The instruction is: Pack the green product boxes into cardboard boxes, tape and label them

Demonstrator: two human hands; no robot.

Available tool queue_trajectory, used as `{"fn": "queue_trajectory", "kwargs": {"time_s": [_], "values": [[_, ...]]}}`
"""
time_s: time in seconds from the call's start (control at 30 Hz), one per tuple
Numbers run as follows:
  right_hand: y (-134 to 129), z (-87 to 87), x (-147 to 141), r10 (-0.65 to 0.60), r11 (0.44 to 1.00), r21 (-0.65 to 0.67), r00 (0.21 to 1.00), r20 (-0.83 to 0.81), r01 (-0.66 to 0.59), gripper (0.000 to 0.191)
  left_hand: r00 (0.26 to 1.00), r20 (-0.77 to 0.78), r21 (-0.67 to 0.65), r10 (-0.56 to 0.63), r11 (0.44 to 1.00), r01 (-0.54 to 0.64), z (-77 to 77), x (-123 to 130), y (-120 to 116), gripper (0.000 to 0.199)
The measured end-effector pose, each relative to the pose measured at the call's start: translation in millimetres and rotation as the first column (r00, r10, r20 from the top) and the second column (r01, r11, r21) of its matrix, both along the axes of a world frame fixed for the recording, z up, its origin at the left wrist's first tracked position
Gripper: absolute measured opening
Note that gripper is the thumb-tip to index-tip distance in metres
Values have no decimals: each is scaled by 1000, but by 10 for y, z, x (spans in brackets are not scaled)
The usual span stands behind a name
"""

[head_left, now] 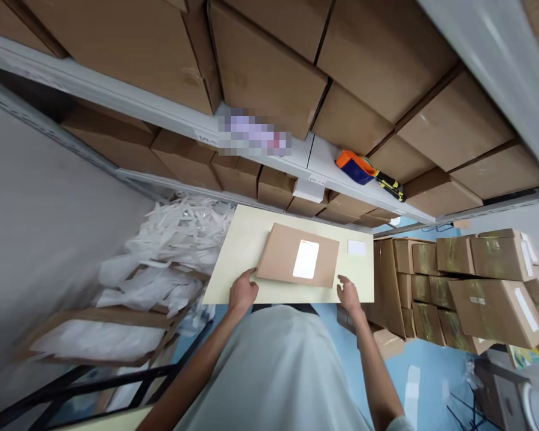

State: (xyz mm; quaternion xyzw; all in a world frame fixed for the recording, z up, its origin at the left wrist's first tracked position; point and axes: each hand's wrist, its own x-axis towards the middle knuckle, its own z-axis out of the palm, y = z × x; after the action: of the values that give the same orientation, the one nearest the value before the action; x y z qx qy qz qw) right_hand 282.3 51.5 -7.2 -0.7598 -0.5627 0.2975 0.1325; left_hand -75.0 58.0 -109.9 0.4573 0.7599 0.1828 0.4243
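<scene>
A flat brown cardboard box (pixel 279 254) with a white label (pixel 306 259) lies slightly turned on the pale yellow table (pixel 238 233). My left hand (pixel 244 291) is at the box's lower left corner, its index finger reaching to the edge; whether it presses the box is hard to tell. To the right of the box, my right hand (pixel 348 293) is just off its lower right corner, fingers apart and holding nothing. A small white card (pixel 356 248) lies on the table beyond my right hand.
Shelves (pixel 161 105) full of cardboard boxes rise behind the table. An orange and blue tape dispenser (pixel 356 167) and a yellow-black cutter (pixel 390 185) lie on one shelf. White packing material (pixel 175 233) is heaped at left; stacked boxes (pixel 453 257) stand at right.
</scene>
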Motion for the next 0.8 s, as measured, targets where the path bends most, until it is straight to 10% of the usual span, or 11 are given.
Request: {"fn": "queue_trajectory", "kwargs": {"time_s": [0.13, 0.27, 0.4, 0.57, 0.8], "values": [[1127, 747, 283, 84, 954, 266, 978, 193, -135, 46, 999, 17, 312, 48, 949, -51, 269, 26, 361, 72], [2532, 1525, 29, 248, 783, 435, 864, 439, -446, 48, 996, 87, 559, 32, 826, -76, 991, 268, 738, 70], [3403, 1875, -458, 227, 894, 219, 818, 528, -390, 44, 993, 112, 697, 24, 711, -96, 1618, 524, 781, 58], [3627, 1835, -653, 244, 939, 110, 857, 454, -326, 56, 985, 122, 737, 118, 654, -170, 1880, 878, 383, 49], [3217, 1569, -301, 370, 839, 307, 885, 283, -449, 52, 955, 237, 626, 180, 723, -292, 1761, 1628, -135, 39]]}}
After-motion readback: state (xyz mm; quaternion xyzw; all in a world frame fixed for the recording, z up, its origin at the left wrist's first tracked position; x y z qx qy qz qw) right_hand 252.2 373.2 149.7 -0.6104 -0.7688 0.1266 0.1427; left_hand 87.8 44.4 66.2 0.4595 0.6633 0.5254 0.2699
